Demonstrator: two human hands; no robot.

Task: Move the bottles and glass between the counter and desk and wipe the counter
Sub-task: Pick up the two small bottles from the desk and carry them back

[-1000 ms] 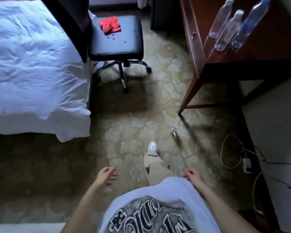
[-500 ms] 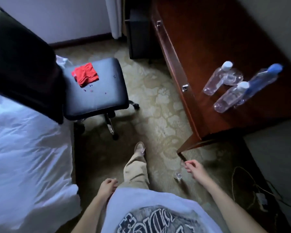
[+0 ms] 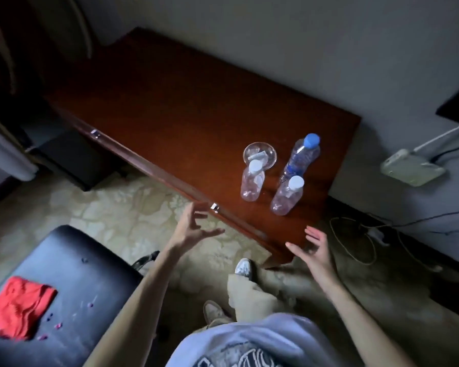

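On the dark wooden desk (image 3: 175, 107), near its right end, stand two clear bottles with white caps (image 3: 251, 184) (image 3: 287, 196), a taller clear bottle with a blue cap (image 3: 301, 156) and a clear glass (image 3: 260, 154) behind them. My left hand (image 3: 194, 227) is raised in front of the desk's front edge, fingers spread, holding nothing. My right hand (image 3: 316, 246) hovers at the desk's near right corner, palm open and empty. Both hands are short of the bottles and touch none. A red cloth (image 3: 17, 307) lies on the black chair seat at lower left.
The black office chair (image 3: 72, 292) stands at my left, close to the desk. A white device (image 3: 412, 168) and several cables (image 3: 361, 242) lie on the floor right of the desk. A dark box (image 3: 74, 157) sits under the desk's left part. Patterned carpet covers the floor.
I have stepped up to the desk and the view has swung onto it. Both hands have risen from my sides toward the desk's front edge, and the fingers have spread.
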